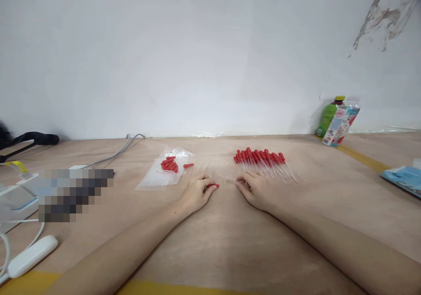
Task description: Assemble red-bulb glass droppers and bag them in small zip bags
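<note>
My left hand is closed in a pinch on a red rubber dropper bulb, whose end pokes out past the fingertips. Across a small gap, my right hand pinches a thin clear dropper tube that points left toward the bulb. Loose clear tubes lie just beyond my left hand. Behind my right hand rests a row of droppers with red bulbs, their clear stems slanting toward me. More red bulbs are heaped on a clear plastic bag to the left, with one bulb lying apart.
A grey cable runs along the table's back left. White power strips and a white plug-like device lie nearer left. A green bottle and a printed carton stand back right, near a blue packet.
</note>
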`<state>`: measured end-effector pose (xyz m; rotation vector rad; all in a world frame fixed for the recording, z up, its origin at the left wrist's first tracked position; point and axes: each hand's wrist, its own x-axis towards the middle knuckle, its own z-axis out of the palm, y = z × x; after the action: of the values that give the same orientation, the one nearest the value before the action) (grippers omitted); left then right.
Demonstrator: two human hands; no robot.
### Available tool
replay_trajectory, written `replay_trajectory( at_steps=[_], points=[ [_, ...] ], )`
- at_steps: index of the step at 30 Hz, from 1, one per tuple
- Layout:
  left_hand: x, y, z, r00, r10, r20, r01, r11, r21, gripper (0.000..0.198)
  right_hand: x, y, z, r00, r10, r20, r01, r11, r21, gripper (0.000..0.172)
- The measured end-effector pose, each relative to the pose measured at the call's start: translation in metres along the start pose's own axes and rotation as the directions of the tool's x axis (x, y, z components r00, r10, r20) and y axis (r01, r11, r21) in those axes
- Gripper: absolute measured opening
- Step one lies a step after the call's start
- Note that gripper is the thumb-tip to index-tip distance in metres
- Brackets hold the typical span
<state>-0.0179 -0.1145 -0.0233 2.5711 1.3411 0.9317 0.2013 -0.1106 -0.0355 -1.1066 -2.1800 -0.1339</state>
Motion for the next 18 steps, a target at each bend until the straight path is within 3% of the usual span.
replay_trajectory(
  at_steps=[5, 18],
  points=[
    [0.0000, 0.0079, -0.0006, 0.999, -0.038, -0.030, 0.034, 0.993, -0.116, 0.016, -0.0025, -0.0039, -0.0003, 0.998, -0.061, -0.012, 0.061, 0.997, 0.040, 0.016],
    [-0.0017, 0.0056, 0.0083, 0.989, -0.128, 0.078, 0.148, 0.912, -0.382, 0.018, -0.0017, -0.0086, -0.0019, 0.995, -0.095, -0.018, 0.097, 0.988, 0.117, 0.018]
  ],
)
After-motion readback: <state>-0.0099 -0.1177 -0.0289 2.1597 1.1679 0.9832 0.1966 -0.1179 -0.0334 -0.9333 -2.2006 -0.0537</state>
